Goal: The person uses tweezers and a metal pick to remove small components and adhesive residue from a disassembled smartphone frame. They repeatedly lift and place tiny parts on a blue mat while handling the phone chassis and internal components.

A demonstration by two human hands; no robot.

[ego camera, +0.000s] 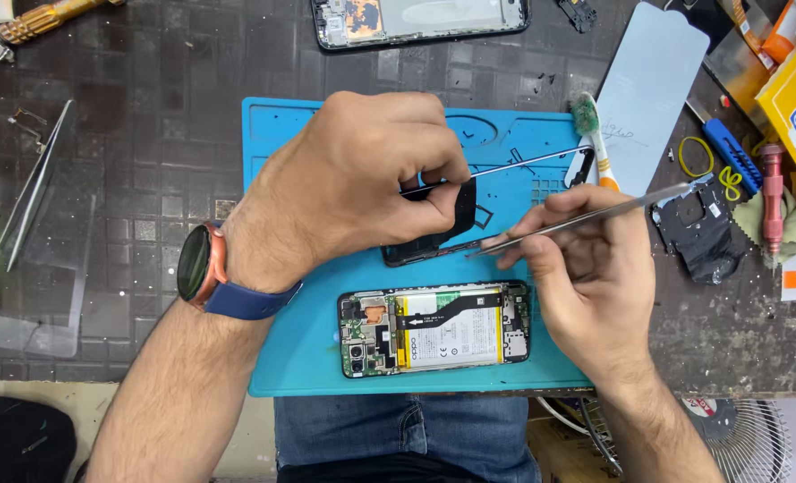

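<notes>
A dark, scuffed table (147, 179) with a square-grid surface carries a blue silicone repair mat (299, 358), seen from above; the person's jeans show at 6 o'clock below the table edge.

Nearest on the mat, at about 6 o'clock, lies an opened smartphone (434, 328) with its back cover off: battery, flex cable and circuit board are exposed, so the opening-up looks already done, while nothing suggests it is being closed again.

Just beyond it, at the centre, the left hand (344, 188), a watch on its wrist, has its fingers closed on a dark flat phone part (434, 234) and on a thin metal tool (523, 164) that runs off toward 2 o'clock. The right hand (586, 268), at 4 o'clock of the part, pinches tweezers (586, 217) between thumb and fingers, the tips touching or nearly touching the part's edge. I judge the work on this piece to be in mid-course.

Farther out, at 3 o'clock, a removed black cover piece (698, 228) rests off the mat, with a toothbrush (595, 139) and a screen protector sheet (648, 89) toward 1 o'clock. At 12 o'clock lies a second stripped phone frame (420, 20). Clear glass sheets (40, 259) lie at 9 o'clock.
</notes>
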